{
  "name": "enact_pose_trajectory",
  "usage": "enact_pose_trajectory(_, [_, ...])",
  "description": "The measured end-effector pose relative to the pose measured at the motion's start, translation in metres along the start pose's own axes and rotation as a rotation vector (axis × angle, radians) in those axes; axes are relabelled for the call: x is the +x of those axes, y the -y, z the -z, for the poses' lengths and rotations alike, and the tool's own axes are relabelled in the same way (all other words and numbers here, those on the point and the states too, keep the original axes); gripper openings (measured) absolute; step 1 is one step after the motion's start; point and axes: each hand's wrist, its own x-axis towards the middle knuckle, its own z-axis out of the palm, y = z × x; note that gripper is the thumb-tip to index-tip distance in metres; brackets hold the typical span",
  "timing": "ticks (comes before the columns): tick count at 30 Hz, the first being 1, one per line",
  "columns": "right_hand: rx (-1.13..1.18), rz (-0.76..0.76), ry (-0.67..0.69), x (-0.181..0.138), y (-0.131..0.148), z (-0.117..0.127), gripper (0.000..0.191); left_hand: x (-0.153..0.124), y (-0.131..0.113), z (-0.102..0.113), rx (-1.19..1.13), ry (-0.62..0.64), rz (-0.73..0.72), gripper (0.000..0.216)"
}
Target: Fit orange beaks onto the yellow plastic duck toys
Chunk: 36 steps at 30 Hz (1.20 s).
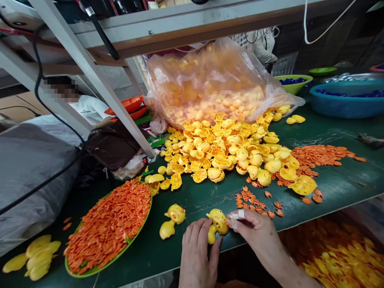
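At the near edge of the green table, my left hand (196, 250) and my right hand (255, 232) both grip one yellow plastic duck (217, 224). The left hand's fingers curl round its lower body. The right hand, with white tape on a fingertip, pinches its head end. A second yellow duck (172, 220) lies on the table just left of my hands. Small orange beak pieces (255, 200) are scattered just beyond my right hand.
A big heap of yellow duck shells (234, 148) spills from a clear plastic bag (210, 80). A green tray of orange pieces (108, 228) sits left; another orange pile (321, 156) lies right. Blue and green basins (348, 100) stand far right. A person sits at left behind a slanted frame post (99, 84).
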Motion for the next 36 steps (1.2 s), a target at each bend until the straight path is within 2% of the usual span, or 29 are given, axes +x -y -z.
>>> enact_pose_trajectory(4, [-0.21, 0.305, 0.039, -0.007, -0.001, -0.004, 0.017, 0.003, -0.006, -0.004, -0.006, -0.013, 0.016, 0.037])
enact_pose_trajectory(8, [-0.4, 0.473, 0.018, -0.009, 0.003, -0.012, 0.02, 0.002, -0.004, -0.003, -0.011, -0.015, 0.034, 0.039])
enact_pose_trajectory(13, [-0.661, 0.584, 0.054, -0.008, 0.001, -0.017, 0.025, -0.005, -0.006, -0.004, -0.029, 0.009, 0.019, 0.042])
enact_pose_trajectory(16, [-0.833, 0.616, 0.084, -0.008, 0.004, -0.018, 0.024, -0.01, -0.011, -0.009, -0.096, -0.028, 0.051, 0.037])
enact_pose_trajectory(22, [-1.064, 0.589, 0.218, -0.003, 0.023, -0.018, 0.024, -0.013, -0.019, -0.016, -0.213, -0.042, 0.112, 0.031])
enact_pose_trajectory(28, [-1.19, 0.582, 0.33, 0.008, 0.038, -0.013, 0.023, -0.004, -0.018, -0.004, -0.193, -0.003, 0.06, 0.026])
enact_pose_trajectory(31, [-1.374, 0.668, 0.373, 0.008, 0.039, -0.015, 0.024, 0.0, -0.016, 0.003, -0.152, 0.039, 0.015, 0.026])
enact_pose_trajectory(34, [-1.557, 0.849, 0.389, 0.004, 0.043, -0.013, 0.027, 0.002, -0.015, 0.006, -0.146, 0.051, -0.001, 0.026])
enact_pose_trajectory(36, [-1.579, 0.958, 0.387, -0.001, 0.051, -0.009, 0.031, 0.002, -0.015, 0.007, -0.16, 0.059, 0.004, 0.025])
